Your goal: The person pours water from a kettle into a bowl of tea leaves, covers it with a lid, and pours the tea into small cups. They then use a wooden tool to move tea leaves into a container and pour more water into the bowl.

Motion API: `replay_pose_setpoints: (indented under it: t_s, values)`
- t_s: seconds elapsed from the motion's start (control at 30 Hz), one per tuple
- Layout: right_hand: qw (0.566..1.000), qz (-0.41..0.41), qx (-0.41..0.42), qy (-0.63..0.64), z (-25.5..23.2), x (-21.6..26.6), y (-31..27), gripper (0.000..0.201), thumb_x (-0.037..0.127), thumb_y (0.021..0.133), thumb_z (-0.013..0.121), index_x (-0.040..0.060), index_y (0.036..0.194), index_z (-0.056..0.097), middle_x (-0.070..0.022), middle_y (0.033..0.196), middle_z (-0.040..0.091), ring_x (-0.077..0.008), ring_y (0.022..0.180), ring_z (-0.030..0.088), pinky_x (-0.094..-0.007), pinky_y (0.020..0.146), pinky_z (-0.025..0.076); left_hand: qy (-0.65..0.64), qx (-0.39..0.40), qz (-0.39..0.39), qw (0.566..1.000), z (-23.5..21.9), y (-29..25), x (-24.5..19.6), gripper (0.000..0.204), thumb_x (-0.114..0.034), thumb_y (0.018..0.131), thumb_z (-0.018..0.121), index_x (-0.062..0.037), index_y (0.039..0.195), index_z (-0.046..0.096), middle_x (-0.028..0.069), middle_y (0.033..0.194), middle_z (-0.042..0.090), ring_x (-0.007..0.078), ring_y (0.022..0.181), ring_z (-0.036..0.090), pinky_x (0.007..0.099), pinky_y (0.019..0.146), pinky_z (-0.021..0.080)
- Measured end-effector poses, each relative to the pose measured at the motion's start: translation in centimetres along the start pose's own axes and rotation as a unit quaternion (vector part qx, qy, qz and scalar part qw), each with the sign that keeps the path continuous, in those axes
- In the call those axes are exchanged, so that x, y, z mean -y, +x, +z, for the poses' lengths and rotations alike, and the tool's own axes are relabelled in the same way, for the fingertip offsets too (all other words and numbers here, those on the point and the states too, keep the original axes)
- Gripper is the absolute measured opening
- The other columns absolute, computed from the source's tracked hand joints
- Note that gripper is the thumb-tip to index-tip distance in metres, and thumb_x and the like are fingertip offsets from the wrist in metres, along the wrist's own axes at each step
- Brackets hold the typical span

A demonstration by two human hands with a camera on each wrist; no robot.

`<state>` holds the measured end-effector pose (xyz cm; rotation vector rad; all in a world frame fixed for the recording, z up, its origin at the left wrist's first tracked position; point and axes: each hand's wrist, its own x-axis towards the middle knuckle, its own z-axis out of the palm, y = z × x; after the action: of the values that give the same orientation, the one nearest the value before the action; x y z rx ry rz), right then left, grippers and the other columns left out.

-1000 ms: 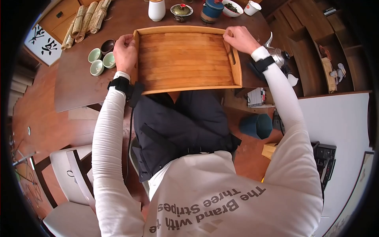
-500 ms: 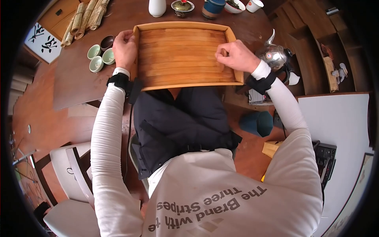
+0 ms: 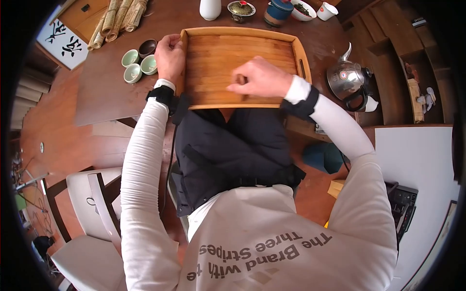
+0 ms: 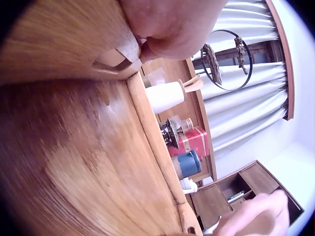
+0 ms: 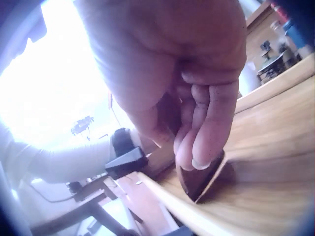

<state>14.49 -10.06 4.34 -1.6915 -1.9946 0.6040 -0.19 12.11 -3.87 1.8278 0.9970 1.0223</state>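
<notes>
The wooden serving tray (image 3: 208, 48) extends over the table's front edge above the person's lap. My left hand (image 3: 171, 59) grips its left wall near the far corner; in the left wrist view that hand is at the rim beside the handle slot. Over the middle of the tray, my right hand (image 3: 264, 77) pinches a thin dark brown piece (image 5: 197, 182) between thumb and fingers. In the right wrist view the piece has a pale edge and a pointed lower end right at the tray floor. Fingers cover its upper part, and I cannot tell its kind.
Small green cups (image 3: 132, 73) and a dark cup (image 3: 147, 47) stand left of the tray. A steel kettle (image 3: 343, 77) is at right. Along the back are a white canister (image 3: 210, 8), a lidded bowl (image 3: 241, 9), a blue jar (image 3: 278, 12) and rolled mats (image 3: 116, 19).
My right hand has moved from the tray's right wall leftward to over its middle, with the brown piece. The left hand stays at the left wall. The head view has shifted slightly.
</notes>
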Motion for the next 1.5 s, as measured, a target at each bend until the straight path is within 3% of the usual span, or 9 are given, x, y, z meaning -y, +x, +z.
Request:
replay_pose_setpoints:
  t_s: [0.13,0.23,0.4,0.47,0.63,0.77,0.9,1.03,1.5]
  values:
    - [0.998,0.001,-0.028,0.063,0.0,3.0,3.0,0.028,0.031,0.092,0.071,0.0031,0.093,0.074,-0.0119,0.068,0.07,-0.0241,0.054,0.063,-0.0353,0.059,0.05,0.029,-0.02,0.042,0.998,0.0,0.0,0.4,0.022,-0.007,0.089,0.067,0.0011,0.109,0.071,0.0177,0.103,0.071,0.0295,0.094,0.07,0.0384,0.086,0.055]
    - [0.997,0.023,-0.027,0.073,-1.0,0.3,3.4,0.026,0.031,0.093,0.067,0.007,0.101,0.074,-0.0096,0.079,0.074,-0.0238,0.076,0.07,-0.0366,0.072,0.053,0.026,-0.01,0.019,0.999,0.0,-0.1,0.1,0.023,-0.007,0.088,0.066,0.0008,0.109,0.071,0.0176,0.105,0.07,0.0303,0.096,0.069,0.0386,0.088,0.054]
    - [0.989,0.035,-0.134,0.046,-2.1,-2.8,-0.6,0.031,0.034,0.092,0.07,0.0052,0.102,0.075,-0.0148,0.077,0.07,-0.0239,0.068,0.063,-0.0361,0.067,0.049,0.005,-0.008,0.008,1.0,0.1,0.0,0.4,0.022,-0.007,0.089,0.066,0.0011,0.109,0.071,0.016,0.104,0.071,0.0272,0.094,0.069,0.0367,0.087,0.054]
    - [0.989,0.136,-0.053,0.017,-2.9,-2.1,-2.4,0.031,0.034,0.091,0.072,0.0043,0.099,0.075,-0.0142,0.072,0.068,-0.0218,0.068,0.063,-0.0354,0.066,0.049,0.01,-0.006,0.028,1.0,0.1,0.2,0.5,0.022,-0.007,0.089,0.066,0.0013,0.11,0.071,0.0152,0.102,0.072,0.0256,0.093,0.069,0.0357,0.086,0.054]
    - [0.948,0.266,-0.118,0.126,-3.3,-3.0,-5.8,0.026,0.031,0.093,0.075,0.005,0.096,0.077,-0.0026,0.064,0.063,-0.0077,0.052,0.056,-0.0267,0.051,0.044,-0.021,0.004,0.007,1.0,-0.2,0.1,0.6,0.022,-0.005,0.09,0.066,0.0023,0.11,0.071,0.0123,0.098,0.074,0.0201,0.086,0.069,0.0328,0.082,0.055]
    - [0.92,0.316,-0.147,0.176,-3.9,-4.1,-8.6,0.024,0.026,0.095,0.073,0.0028,0.097,0.076,-0.0017,0.063,0.062,-0.0071,0.053,0.056,-0.0251,0.052,0.044,-0.017,0.006,0.009,1.0,-0.3,0.0,0.0,0.023,-0.006,0.09,0.066,0.0026,0.111,0.071,0.0117,0.098,0.074,0.019,0.086,0.069,0.0321,0.082,0.054]
    - [0.946,0.279,-0.149,0.077,-4.9,-4.2,-10.4,0.023,0.023,0.096,0.072,0.0012,0.103,0.074,0.0031,0.066,0.059,-0.0027,0.054,0.051,-0.0217,0.049,0.041,-0.009,0.012,0.007,1.0,-0.4,-0.1,-0.3,0.023,-0.006,0.091,0.066,0.0031,0.112,0.071,0.0119,0.098,0.074,0.0178,0.086,0.068,0.0314,0.081,0.054]
    - [0.921,0.317,-0.172,0.144,-5.0,-3.5,-11.2,0.023,0.023,0.094,0.073,0.001,0.101,0.075,-0.0001,0.069,0.063,-0.0066,0.062,0.058,-0.0235,0.055,0.047,-0.003,0.011,0.007,1.0,-0.4,-0.2,-0.3,0.023,-0.005,0.091,0.066,0.0029,0.111,0.071,0.0123,0.098,0.074,0.0186,0.086,0.068,0.0315,0.081,0.054]
    - [0.898,0.332,-0.229,0.178,-4.2,-3.9,-16.9,0.02,0.018,0.095,0.071,0.0001,0.104,0.073,0.0035,0.071,0.062,-0.0031,0.058,0.051,-0.0196,0.053,0.041,-0.013,-0.001,-0.001,1.0,0.0,-0.1,0.1,0.02,-0.004,0.088,0.067,0.0006,0.107,0.071,0.0147,0.099,0.068,0.0269,0.091,0.067,0.0371,0.084,0.054]
